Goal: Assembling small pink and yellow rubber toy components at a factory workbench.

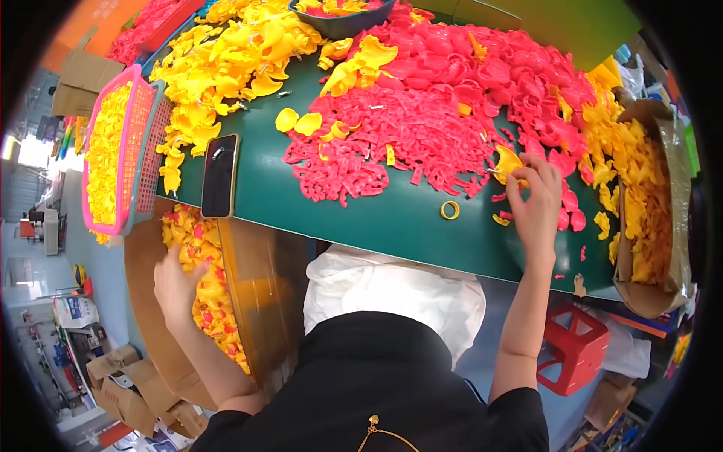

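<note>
My right hand (536, 202) rests on the green table (376, 218) at the edge of a heap of pink plastic pieces (437, 120), fingers pinched on a yellow plastic piece (506, 162). My left hand (176, 282) reaches down into a cardboard box (248, 301) below the table's left edge, filled with yellow and pink plastic parts (211, 294); it is blurred, and whether it holds anything cannot be made out. A small yellow ring (449, 209) lies on the table left of my right hand.
A dark phone (220, 175) lies near the table's left edge. A big pile of yellow parts (226, 53) covers the far left. A pink basket (113, 151) of yellow parts stands left; a cardboard box (655, 211) of yellow parts stands right. A red stool (576, 346) sits below.
</note>
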A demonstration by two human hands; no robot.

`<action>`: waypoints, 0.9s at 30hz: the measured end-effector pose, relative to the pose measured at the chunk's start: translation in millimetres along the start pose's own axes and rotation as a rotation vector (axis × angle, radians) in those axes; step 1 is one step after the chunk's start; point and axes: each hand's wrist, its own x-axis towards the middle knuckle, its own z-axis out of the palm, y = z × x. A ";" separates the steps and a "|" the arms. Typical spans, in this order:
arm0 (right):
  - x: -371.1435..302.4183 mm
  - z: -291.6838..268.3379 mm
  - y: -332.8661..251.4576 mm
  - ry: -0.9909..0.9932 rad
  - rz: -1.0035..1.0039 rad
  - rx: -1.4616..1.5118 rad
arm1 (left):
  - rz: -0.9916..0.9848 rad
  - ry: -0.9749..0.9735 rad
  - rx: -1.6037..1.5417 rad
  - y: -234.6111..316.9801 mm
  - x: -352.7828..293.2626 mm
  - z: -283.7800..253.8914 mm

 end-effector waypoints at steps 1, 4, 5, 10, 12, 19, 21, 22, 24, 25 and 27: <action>-1.4 0.1 -2.2 0.020 0.037 0.107 | 0.086 0.078 -0.262 19.6 10.0 -9.0; -16.2 -11.1 -16.6 0.003 0.188 0.346 | 0.238 0.085 -0.807 114.4 43.7 -26.7; -19.5 -16.3 -28.5 -0.025 0.299 0.484 | 0.432 0.244 -0.644 137.1 56.7 -21.6; -56.5 0.8 -46.8 -0.012 0.152 0.627 | 0.828 0.213 -0.756 239.6 67.2 -33.0; -67.4 6.1 -57.3 0.026 0.230 0.695 | 1.043 0.183 -0.853 285.1 49.1 -45.5; -71.6 21.3 -58.2 0.087 0.106 0.459 | 1.189 0.437 -0.323 422.0 77.8 -24.9; -72.5 21.0 -58.3 0.089 0.110 0.454 | 1.210 0.495 -0.310 422.8 78.1 -20.1; -69.2 19.3 -58.8 0.086 0.113 0.454 | 1.211 0.487 -0.305 419.5 80.0 -17.2; -69.8 19.2 -55.5 0.069 0.132 0.467 | 1.259 0.328 -0.545 404.2 74.3 -33.6; -70.4 19.2 -54.5 0.067 0.138 0.471 | 1.298 0.316 -0.651 387.4 69.2 -39.0; -69.7 18.9 -53.5 0.074 0.155 0.471 | 1.352 0.202 -0.778 348.8 53.9 -42.1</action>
